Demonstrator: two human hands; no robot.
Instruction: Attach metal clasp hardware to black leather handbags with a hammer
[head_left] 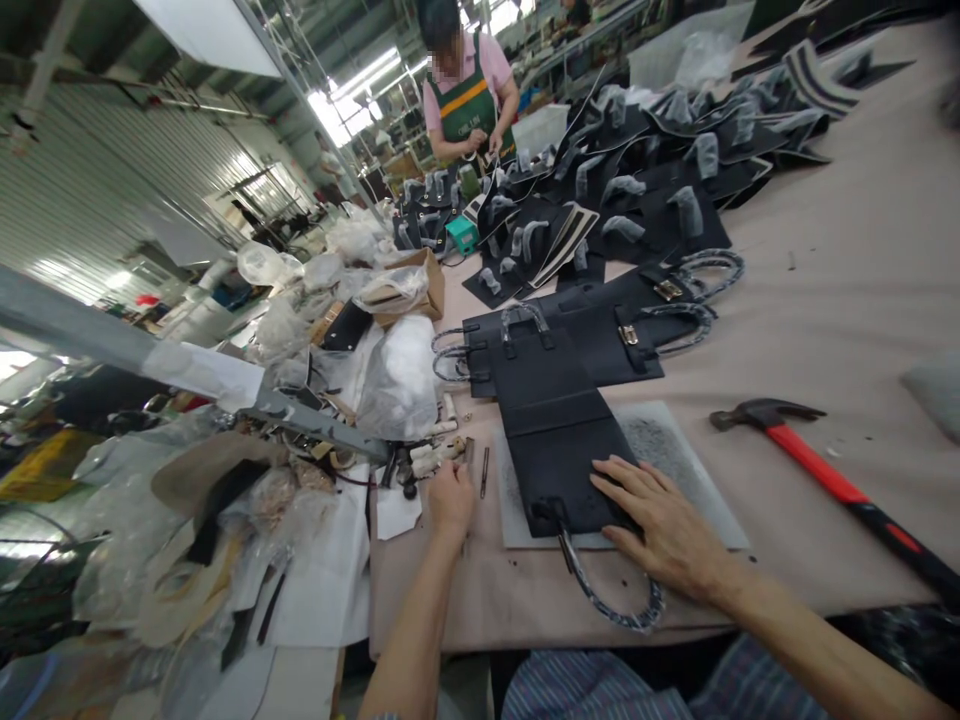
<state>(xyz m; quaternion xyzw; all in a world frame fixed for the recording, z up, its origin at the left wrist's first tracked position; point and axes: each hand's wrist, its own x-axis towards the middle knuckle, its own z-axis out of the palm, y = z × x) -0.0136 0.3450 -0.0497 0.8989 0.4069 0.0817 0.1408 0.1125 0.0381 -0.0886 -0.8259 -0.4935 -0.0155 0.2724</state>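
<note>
well, right hand (660,525) on black bag (559,450); apron lettering (466,112) unreadable.

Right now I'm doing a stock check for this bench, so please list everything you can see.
beige-covered worktable: 1, beige, across the view
black leather bag panel: 1, black, on the board
grey speckled board: 1, grey, under the panel
marbled curved handle: 1, dark, at the panel's near end
buckled black panels: 2, black, beyond the board
black bag parts: many, black and grey, far tabletop
claw hammer: 1, red and black, right side
cardboard box: 1, brown, left of the panels
plastic bags: several, clear, left side
co-worker: 1, green apron, far end
left hand: 1, beside the slim tool
right hand: 1, flat on the panel
</note>
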